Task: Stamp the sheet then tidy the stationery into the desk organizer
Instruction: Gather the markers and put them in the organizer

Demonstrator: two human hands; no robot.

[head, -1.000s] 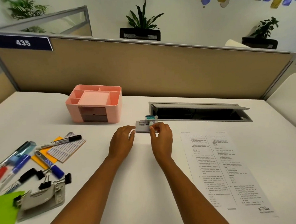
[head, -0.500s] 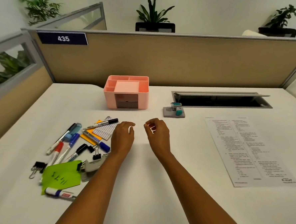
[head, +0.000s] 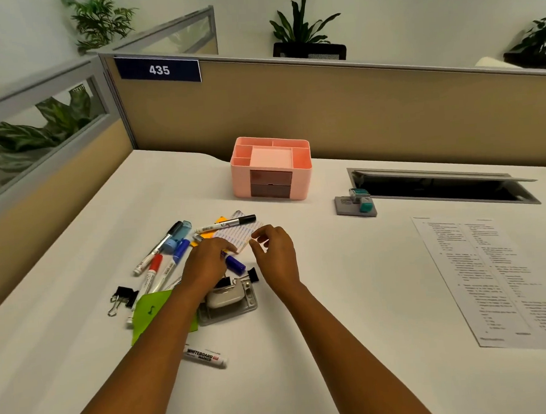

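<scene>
Fingers of the left hand (head: pixel 208 262) are curling loosely downward over a heap of stationery, their tips touching or nearly touching a blue-capped marker (head: pixel 235 263); whether they are gripping it cannot be told. Fingers of the right hand (head: pixel 276 254) are hanging relaxed and slightly bent, thumb apart from the others, holding nothing, just beside a lined paper pad (head: pixel 240 236).

Both forearms are reaching in from the bottom edge across a white desk (head: pixel 335 299). Under and around the left hand, several markers (head: pixel 160 265) are lying fanned out, with a black-capped marker (head: pixel 226 223) resting across the paper pad. A grey hole punch (head: pixel 228 302) is sitting just below the left hand, touching a green sticky note (head: pixel 152 312). Black binder clips (head: pixel 122 297) are lying at the heap's left edge. 1 whiteboard marker (head: pixel 205 356) is lying alone, nearer the person.

A pink desk organizer (head: pixel 271 168) is standing farther back, near the tan partition wall (head: pixel 355 105), its top compartments showing nothing inside. To its right, a teal stamp (head: pixel 360 198) is sitting on a grey ink pad (head: pixel 345 206). A printed sheet (head: pixel 499 276) is lying flat on the right, well apart from both hands. A sign reading 435 (head: pixel 159 69) is hanging on the partition wall.
</scene>
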